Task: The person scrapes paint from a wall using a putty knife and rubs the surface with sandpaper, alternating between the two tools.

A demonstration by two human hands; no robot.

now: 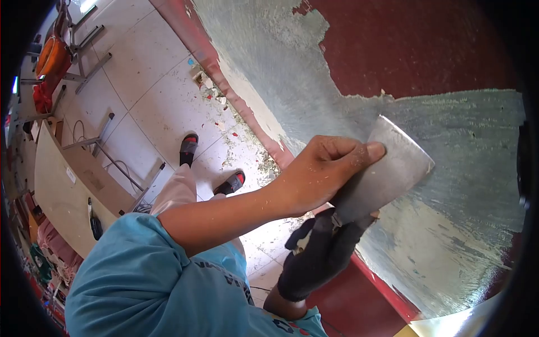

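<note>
A wide putty knife (pixel 387 171) with a flat grey metal blade is tilted in front of the wall, its broad edge facing up and to the right. My right hand (pixel 320 255), in a dark glove with a bare fingertip showing, is closed round the knife's lower end, and a bit of pale handle shows between the fingers. My bare left hand (pixel 325 174) grips the blade's near side, thumb on its face; its other fingers are mostly hidden. Beyond the blade, the wall (pixel 471 140) has grey, scraped patches and dark red paint. Pale flecks dot my left wrist.
Paint chips and crumbs (pixel 224 121) lie on the tiled floor (pixel 149 90) along the red wall base (pixel 255 126). At left a pale tabletop (pixel 62 180) carries a black-handled tool (pixel 95 224). Metal-legged furniture (pixel 92 73) and an orange item (pixel 50 56) are farther off.
</note>
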